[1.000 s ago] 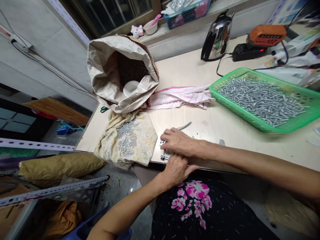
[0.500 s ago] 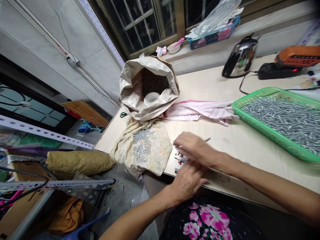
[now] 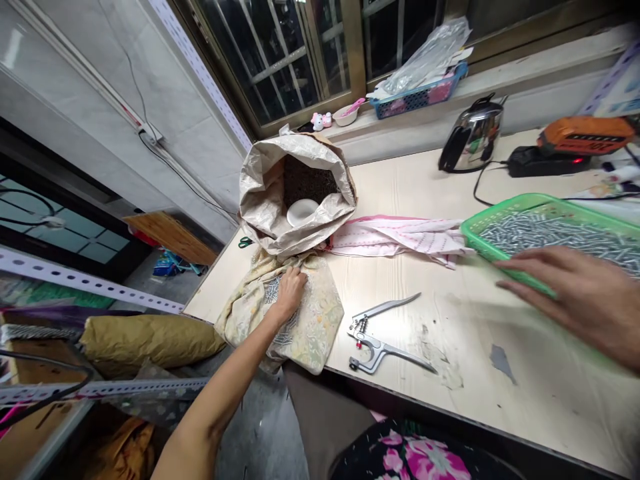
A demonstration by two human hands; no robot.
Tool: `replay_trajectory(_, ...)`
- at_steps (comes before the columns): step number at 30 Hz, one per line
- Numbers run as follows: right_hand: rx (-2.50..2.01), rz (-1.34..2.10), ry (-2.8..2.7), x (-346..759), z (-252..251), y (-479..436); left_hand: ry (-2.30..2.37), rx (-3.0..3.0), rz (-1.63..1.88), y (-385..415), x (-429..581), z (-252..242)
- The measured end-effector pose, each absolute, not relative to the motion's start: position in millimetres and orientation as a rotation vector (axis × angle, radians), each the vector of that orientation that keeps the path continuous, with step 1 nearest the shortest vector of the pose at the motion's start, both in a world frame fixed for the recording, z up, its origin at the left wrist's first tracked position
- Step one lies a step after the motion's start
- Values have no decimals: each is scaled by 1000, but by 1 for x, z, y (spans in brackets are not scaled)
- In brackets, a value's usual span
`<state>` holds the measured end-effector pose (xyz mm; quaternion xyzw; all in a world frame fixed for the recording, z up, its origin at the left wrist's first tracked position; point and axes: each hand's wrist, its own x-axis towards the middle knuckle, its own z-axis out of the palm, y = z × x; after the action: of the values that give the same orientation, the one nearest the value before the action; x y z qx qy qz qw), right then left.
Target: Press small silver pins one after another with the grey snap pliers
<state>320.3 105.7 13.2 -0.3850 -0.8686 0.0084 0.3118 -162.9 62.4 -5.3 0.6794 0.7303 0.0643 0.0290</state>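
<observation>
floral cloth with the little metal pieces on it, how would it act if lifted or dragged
The floral cloth looks floppy: it lies rumpled and droops off the table. Lifted, it would likely sag and spill the small metal pieces beside the left hand. Dragged, it would probably bunch up.

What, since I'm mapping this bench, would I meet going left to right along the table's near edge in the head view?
Floral cloth with the left hand on it → metal hand pliers → right hand.
</observation>
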Motion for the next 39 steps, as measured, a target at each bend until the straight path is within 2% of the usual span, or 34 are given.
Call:
replay_trajectory(3,-1029,75,-2319,278,10,77,2251,2050,282,64,-164,-5)
replay_trajectory(8,-878,453,-2249,219,17,65,2128,1574,763,52,-155,2)
replay_trajectory(14,-738,1084,-2008,114,15,66,1453,721,1098,28,-122,15)
replay_trajectory(18,-756,1254,-1849,52,-6,69,1381,619,1225,21,-110,18)
replay_trajectory(23,-797,1163,-1868,10,-21,73,1454,665,1298,7,-115,11)
replay_trajectory(28,-710,1054,-2065,7,-7,67,1702,755,1400,-4,-133,5)
replay_trajectory(33,-759,552,-2556,91,16,46,1997,1037,1330,-26,-139,12)
replay_trajectory(39,-970,487,-2752,185,-5,11,1733,946,988,-50,-86,17)
